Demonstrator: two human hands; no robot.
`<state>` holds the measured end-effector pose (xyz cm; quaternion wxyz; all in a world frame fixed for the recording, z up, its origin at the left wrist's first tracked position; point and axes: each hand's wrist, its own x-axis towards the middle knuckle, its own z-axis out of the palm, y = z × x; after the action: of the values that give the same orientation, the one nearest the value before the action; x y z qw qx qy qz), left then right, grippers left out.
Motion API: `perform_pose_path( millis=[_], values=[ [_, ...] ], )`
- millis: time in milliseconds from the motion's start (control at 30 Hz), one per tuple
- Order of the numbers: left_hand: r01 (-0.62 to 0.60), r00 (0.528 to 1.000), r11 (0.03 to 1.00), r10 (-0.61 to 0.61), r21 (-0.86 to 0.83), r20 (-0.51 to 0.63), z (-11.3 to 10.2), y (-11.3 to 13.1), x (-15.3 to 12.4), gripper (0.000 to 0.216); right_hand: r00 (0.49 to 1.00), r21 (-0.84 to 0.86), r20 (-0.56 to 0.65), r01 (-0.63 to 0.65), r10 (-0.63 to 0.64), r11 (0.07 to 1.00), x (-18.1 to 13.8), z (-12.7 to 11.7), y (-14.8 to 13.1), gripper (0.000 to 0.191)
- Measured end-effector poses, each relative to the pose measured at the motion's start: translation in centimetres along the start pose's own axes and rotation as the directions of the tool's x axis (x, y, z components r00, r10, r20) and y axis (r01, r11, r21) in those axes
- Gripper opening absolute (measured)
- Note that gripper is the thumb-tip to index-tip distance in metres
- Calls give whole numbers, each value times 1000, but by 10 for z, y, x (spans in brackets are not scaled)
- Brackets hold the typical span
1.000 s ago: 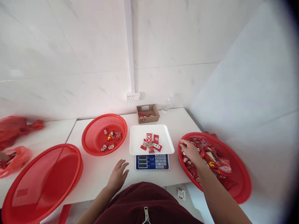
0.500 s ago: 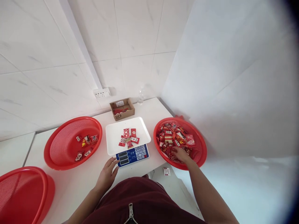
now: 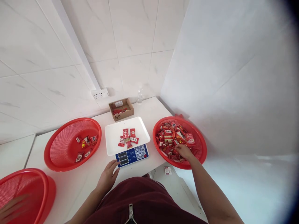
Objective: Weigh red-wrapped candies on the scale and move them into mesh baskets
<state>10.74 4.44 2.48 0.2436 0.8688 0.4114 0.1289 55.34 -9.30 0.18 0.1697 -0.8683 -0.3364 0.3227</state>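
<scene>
My right hand point(image 3: 184, 151) is inside the right red plastic basket point(image 3: 202, 155), over a heap of small red wrapped snack packets point(image 3: 169, 137). Its fingers are bent together at the packets, and what is between them is hidden. At the near left edge of a blue digital scale point(image 3: 133, 156) lies my left hand point(image 3: 107, 176), fingers stretched out and touching the scale's corner beside its displays. A white tray point(image 3: 114, 133) sits on the scale. Several small red packets point(image 3: 126, 133) lie grouped on that tray, some overlapping.
Another red basket point(image 3: 58, 140) on the left holds several packets. Into a third basket point(image 3: 44, 199), lower left, reaches another person's blurred hand point(image 3: 11, 207). Behind the tray stand a cardboard box point(image 3: 123, 115) with red packets and a clear bottle point(image 3: 139, 97).
My right hand has lifted slightly and shifted right within the basket. Another person's hand has come into the lower left basket. My left hand stays by the scale.
</scene>
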Motion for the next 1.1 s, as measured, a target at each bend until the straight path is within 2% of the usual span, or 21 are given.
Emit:
perform_pose_path(
  millis=[200,300,400,633,767,833,900,1000,1100],
  values=[
    [13,999,1000,-13,4,32,-3,2,0,31,998,-71,70,4,1,997,4,22,-15,27],
    [18,999,1000,-18,2,41,-6,3,-4,30,996,-103,93,6,4,995,8,28,-21,22],
    [35,998,999,-36,6,53,-9,1,-9,30,997,-116,74,21,-13,993,11,20,-23,12],
    [71,993,997,-72,6,92,-10,-2,-12,31,996,-79,-49,64,-68,995,5,-19,-19,27],
    [75,994,997,-73,-28,80,-9,1,-12,31,973,22,-210,98,-91,995,-1,-28,-29,28],
    [86,993,995,-82,-45,80,-12,4,-13,30,959,144,-270,134,-91,980,-2,-25,-43,29],
    [105,991,993,-100,-54,87,-16,7,-14,31,965,281,-246,163,-93,946,-1,-15,-64,29],
    [130,988,989,-124,-64,92,-22,10,-18,30,985,429,-100,172,-143,887,-1,10,-108,26],
    [149,986,986,-142,-78,89,-26,10,-24,30,972,507,26,190,-235,841,-3,39,-159,20]
  ],
)
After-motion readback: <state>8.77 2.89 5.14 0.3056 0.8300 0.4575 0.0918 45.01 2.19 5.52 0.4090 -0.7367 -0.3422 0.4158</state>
